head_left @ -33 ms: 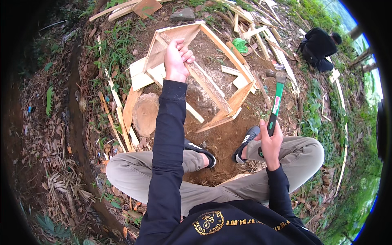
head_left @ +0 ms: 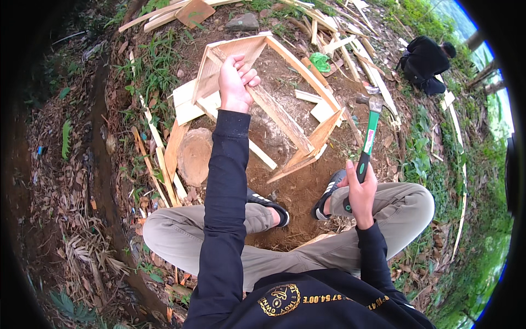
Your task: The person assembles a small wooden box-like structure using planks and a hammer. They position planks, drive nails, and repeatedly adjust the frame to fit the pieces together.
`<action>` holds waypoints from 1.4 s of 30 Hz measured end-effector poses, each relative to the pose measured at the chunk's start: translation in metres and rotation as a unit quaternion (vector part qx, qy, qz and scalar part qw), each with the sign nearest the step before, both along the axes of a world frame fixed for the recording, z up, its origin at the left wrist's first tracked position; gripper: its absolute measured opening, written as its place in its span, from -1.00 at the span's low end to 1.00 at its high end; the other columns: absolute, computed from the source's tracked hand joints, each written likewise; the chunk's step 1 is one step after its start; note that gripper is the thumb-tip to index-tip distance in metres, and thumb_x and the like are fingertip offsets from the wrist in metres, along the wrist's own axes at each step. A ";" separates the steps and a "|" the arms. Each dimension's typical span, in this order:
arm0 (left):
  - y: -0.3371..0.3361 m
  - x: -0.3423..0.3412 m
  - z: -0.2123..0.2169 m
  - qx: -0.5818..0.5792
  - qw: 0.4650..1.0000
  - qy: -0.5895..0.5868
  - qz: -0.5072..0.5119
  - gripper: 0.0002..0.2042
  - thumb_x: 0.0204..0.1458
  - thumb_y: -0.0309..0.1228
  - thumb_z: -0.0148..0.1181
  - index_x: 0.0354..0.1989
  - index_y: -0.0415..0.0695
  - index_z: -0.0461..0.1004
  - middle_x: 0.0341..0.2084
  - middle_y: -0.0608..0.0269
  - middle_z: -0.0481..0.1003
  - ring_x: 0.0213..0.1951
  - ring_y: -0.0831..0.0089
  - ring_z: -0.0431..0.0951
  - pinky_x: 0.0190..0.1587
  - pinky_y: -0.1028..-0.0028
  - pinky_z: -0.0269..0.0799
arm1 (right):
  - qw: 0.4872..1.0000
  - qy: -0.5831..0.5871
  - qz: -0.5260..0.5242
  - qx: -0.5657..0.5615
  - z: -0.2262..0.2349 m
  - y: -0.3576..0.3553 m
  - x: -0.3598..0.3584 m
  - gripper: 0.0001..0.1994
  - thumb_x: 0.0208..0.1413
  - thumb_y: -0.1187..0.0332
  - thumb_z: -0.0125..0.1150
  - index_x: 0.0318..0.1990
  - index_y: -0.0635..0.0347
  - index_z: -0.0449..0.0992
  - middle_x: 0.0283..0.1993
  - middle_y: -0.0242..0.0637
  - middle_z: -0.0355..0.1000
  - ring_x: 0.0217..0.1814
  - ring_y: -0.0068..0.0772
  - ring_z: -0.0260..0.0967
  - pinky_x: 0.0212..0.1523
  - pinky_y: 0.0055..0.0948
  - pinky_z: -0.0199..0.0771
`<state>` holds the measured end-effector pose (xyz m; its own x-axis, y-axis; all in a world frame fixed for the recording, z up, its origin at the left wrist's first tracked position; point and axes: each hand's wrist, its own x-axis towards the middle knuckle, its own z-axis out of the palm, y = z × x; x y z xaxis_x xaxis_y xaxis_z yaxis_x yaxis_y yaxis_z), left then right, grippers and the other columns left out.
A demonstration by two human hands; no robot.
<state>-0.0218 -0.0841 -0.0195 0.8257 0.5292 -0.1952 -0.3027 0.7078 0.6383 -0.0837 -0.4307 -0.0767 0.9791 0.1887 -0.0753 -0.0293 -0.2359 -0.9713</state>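
Close in, our right hand [head_left: 360,196] has its fingers [head_left: 371,178] wrapped firmly round the hammer [head_left: 371,130], head up and pointing away from us, touching no wood that we can see. Our shoes [head_left: 327,196] are planted on the bare ground [head_left: 298,222], the stump [head_left: 195,156] off to the left.

And here's the frame [head_left: 300,70], on the ground just beyond our shoes, sitting askew, with a slat [head_left: 282,120] running from its far left end to the near board. Over goes our left arm: the left hand [head_left: 234,92] is on the far stretch of that slat, fingers curled round it. Is a nail tucked in there? We can't tell.

We'd call this the bracing step, one hand steadying, the hammer in reserve. The next move, in our judgement, calls for the slat seated square, the left fingers clear of the joint, and the hammer brought across, face flat.

Further out, loose timber [head_left: 339,44] and a green bag [head_left: 320,62]; far right, a crouching person [head_left: 424,60].
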 end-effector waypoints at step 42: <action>-0.077 -0.014 0.010 0.073 0.989 -0.040 0.123 -0.64 0.16 -0.32 -0.09 -0.69 0.09 0.01 -0.84 0.51 -0.07 -0.83 0.63 -0.06 -0.74 0.52 -0.04 | 0.930 0.100 -0.056 0.349 -0.063 0.046 0.025 -0.75 0.16 0.49 0.27 -0.35 0.14 0.23 -0.02 -0.12 0.42 -0.19 -0.54 0.42 -0.26 -0.59 0.51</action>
<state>-0.0361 -0.1615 -0.0097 0.6789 0.7331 -0.0411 -0.5078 0.5092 0.6949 -0.0583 -0.3848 -0.1395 0.9749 0.1586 -0.1560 -0.2131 0.4647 -0.8595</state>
